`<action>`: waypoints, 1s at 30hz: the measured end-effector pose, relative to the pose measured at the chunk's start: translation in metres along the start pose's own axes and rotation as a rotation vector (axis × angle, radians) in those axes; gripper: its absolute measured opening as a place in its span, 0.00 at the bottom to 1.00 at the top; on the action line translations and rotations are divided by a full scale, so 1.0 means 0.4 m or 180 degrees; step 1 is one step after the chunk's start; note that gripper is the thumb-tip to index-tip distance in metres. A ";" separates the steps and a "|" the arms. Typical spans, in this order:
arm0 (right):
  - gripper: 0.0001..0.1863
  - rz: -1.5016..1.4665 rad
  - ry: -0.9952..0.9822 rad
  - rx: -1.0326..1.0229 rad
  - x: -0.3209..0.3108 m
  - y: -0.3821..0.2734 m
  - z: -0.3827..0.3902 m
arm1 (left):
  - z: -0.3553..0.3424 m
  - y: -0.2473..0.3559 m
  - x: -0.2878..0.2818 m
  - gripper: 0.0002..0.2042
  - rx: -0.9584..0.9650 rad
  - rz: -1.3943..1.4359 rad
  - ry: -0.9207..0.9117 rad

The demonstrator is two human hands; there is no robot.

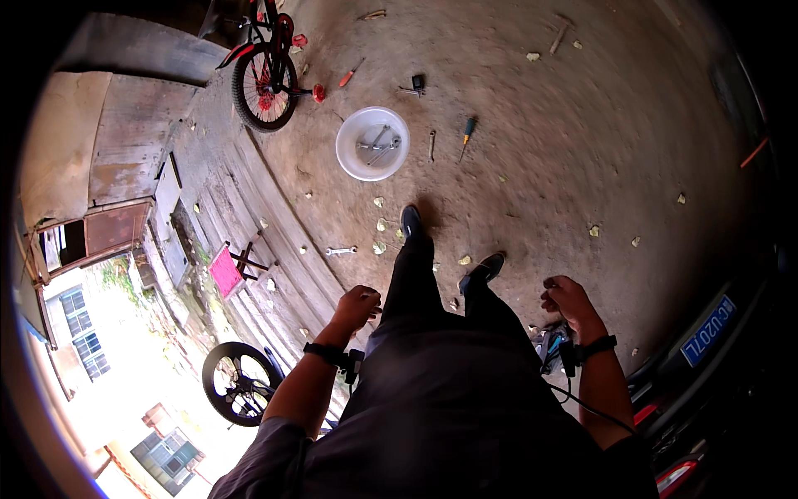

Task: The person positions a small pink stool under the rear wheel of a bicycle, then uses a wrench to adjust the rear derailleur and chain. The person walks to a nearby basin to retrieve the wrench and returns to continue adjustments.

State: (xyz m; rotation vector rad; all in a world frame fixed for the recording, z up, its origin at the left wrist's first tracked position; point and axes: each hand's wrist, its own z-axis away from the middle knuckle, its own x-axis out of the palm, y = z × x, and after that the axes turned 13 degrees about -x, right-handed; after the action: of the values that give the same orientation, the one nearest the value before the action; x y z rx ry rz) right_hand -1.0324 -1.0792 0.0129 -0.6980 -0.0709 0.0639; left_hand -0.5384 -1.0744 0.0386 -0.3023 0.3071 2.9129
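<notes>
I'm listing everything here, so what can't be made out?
All in the head view:
Bicycle: far end cut off by the top edge.
Vehicle: cut off by the dark right rim.
Tools in the bowl: too small to name each.
Blue-and-black thing: partly hidden by the box at the right wrist.
Left hand: palm turned out of sight.

Wrenches (383, 150) lie in the basin (372, 173), a screwdriver (470, 127) to its right.

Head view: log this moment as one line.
left hand: loosely curled, no object visible | right hand: loosely curled, no object visible | double-ended wrench: on ground | white plastic basin: metal tools inside
</notes>
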 end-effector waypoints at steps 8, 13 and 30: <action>0.19 -0.0738 -0.0713 -0.0443 0.340 -0.352 -0.302 | -0.167 0.119 -0.209 0.14 0.0072 0.0361 -0.0184; 0.21 -0.1019 -0.1039 -0.0367 0.568 -0.547 -0.464 | -0.236 0.170 -0.361 0.14 -0.0035 0.0806 -0.0149; 0.17 -0.0097 -0.1595 0.0116 0.754 -0.636 -0.889 | -0.233 0.121 -0.276 0.15 -0.0676 0.1917 0.0259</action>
State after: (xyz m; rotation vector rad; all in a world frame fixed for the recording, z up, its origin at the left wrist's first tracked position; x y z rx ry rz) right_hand -0.6924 -1.4761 -0.0816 -0.6314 -0.5592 0.2096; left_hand -0.4257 -1.1608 -0.0174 -0.4230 0.1091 3.5437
